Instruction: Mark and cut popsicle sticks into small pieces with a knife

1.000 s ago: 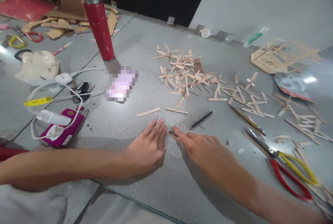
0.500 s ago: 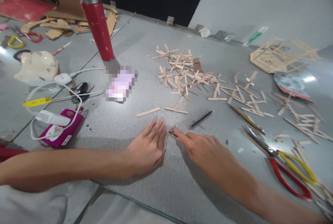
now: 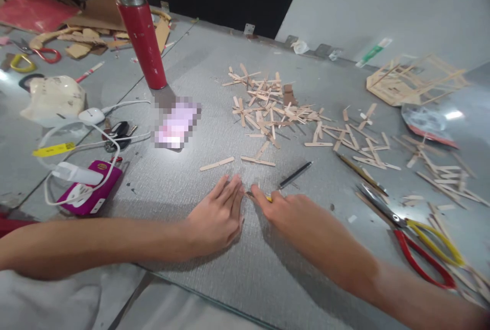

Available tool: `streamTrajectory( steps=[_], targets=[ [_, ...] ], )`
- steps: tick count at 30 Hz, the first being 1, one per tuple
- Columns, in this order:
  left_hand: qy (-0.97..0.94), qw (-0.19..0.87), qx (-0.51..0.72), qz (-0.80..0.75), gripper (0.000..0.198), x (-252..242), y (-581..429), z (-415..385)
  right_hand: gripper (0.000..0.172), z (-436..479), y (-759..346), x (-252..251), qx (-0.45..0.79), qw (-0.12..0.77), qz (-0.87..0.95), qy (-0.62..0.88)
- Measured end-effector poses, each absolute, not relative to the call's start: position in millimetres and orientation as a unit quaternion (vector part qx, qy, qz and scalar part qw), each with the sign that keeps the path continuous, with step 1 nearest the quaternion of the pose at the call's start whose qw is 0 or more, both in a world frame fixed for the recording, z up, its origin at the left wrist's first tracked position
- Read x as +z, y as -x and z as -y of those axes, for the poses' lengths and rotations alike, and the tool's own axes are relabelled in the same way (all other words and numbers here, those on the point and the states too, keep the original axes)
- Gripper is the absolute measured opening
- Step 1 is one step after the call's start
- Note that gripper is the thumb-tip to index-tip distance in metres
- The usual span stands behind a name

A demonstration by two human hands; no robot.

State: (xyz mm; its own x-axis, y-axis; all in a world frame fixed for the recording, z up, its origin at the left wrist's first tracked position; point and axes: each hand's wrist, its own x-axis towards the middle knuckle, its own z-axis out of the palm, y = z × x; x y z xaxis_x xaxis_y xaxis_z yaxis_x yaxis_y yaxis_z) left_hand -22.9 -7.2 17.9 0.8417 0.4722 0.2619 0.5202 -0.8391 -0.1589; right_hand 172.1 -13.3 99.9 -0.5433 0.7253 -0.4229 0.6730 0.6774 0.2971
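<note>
My left hand [image 3: 217,212] is closed, its fingers pressed together and its fingertips down on the grey table. They hold the end of a small wooden stick [image 3: 248,195], most of which is hidden under them. Across from it, my right hand [image 3: 285,212] is closed around a small craft knife [image 3: 270,198]. Only a bit of its yellow handle shows; the index finger stretches along it towards the stick. A loose wooden stick [image 3: 217,164] and another wooden stick [image 3: 258,161] lie just beyond my hands. A black pen-like tool [image 3: 296,175] rests beyond my right hand.
A pile of wooden stick pieces [image 3: 268,105] spreads across the middle. Scissors [image 3: 398,221] and a brown pen-like tool [image 3: 362,172] lie right. A red bottle [image 3: 142,44], a phone [image 3: 178,123] and a purple power strip [image 3: 92,187] stand left. A stick frame [image 3: 398,87] sits back right.
My right hand has shifted slightly, and a bit of yellow handle now shows by its index finger. My left hand stays in place.
</note>
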Motion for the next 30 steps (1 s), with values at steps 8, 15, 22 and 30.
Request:
streamTrajectory(
  steps=[8, 15, 22, 30],
  targets=[
    [0.947, 0.108, -0.112, 0.282, 0.052, 16.8, 22.6, 7.5, 0.024, 1.1, -158.1, 115.9, 0.052, 0.294, -0.882, -0.365],
    [0.954, 0.110, -0.074, 0.270, 0.050, 19.5, 22.8, 9.3, 0.029, -1.5, -146.8, 121.4, 0.007, 0.296, -0.850, -0.435],
    [0.956, 0.128, -0.020, 0.262, 0.053, 25.8, 18.6, 12.4, 0.040, 3.1, -145.7, 114.3, 0.031, 0.321, -0.850, -0.416],
    [0.960, 0.112, 0.006, 0.257, 0.052, 29.5, 17.9, 12.0, 0.042, 17.1, -148.6, 105.5, 0.074, 0.307, -0.851, -0.420]
  ],
)
